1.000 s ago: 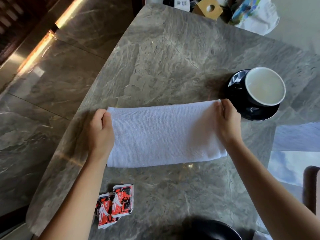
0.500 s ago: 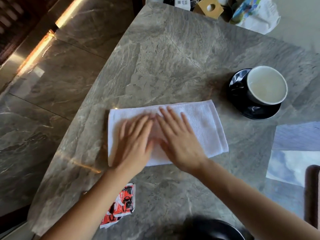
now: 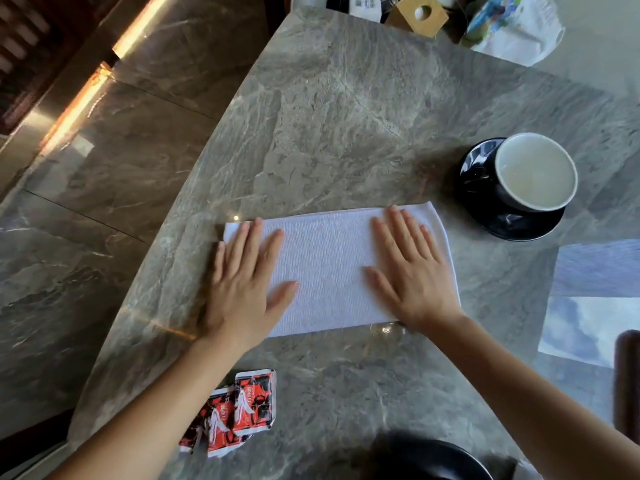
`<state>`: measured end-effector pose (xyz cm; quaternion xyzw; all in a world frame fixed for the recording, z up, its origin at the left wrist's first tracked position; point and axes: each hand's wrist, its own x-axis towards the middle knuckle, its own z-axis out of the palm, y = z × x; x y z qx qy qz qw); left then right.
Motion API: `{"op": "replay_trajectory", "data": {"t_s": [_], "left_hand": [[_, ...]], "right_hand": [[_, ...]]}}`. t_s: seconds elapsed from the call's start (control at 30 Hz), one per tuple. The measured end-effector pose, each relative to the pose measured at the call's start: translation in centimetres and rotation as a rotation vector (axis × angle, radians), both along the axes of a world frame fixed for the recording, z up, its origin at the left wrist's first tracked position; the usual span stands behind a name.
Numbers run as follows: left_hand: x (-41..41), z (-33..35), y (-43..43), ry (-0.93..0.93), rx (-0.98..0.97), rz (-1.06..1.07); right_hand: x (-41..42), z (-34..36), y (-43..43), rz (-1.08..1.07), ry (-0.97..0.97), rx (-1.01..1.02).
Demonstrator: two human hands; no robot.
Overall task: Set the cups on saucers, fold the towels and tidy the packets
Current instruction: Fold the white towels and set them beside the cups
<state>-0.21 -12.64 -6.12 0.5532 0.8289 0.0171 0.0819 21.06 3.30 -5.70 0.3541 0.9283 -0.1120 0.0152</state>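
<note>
Currently both hands lie flat, fingers straight: left hand point(image 3: 242, 285) on towel point(image 3: 329, 271) L end, right hand point(image 3: 412, 271) on R end. Towel's long axis runs L–R, mid-table point(image 3: 346, 116), w/ cup point(image 3: 535, 173) just beyond R end.

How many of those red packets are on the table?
2 visible: one red packet near the table front edge, a second packet overlapping its left side; more may hide beneath.

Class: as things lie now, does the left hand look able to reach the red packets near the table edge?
Probably yes. The left hand lies flat on the white towel and holds nothing; the red packets lie in the open on the table beside its own forearm, with nothing between.
</note>
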Motion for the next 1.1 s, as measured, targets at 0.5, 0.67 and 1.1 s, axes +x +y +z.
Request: {"op": "replay_trajectory", "data": {"t_s": [0.5,0.67,1.1], "left_hand": [[0.4,1.1,0.1,-0.096,0.099,0.14],[0.9,2.7,-0.4,-0.228,0.128,0.285],[3.4,4.4,-4.9,-0.346,0.216,0.139]], "right_hand": [[-0.5,1.6,2.5,0.046,0.217,0.102],[-5.1,4.4,3.7,-0.038,0.035,0.09],[-8.3,2.8,0.6,0.187,0.312,-0.154]]}}
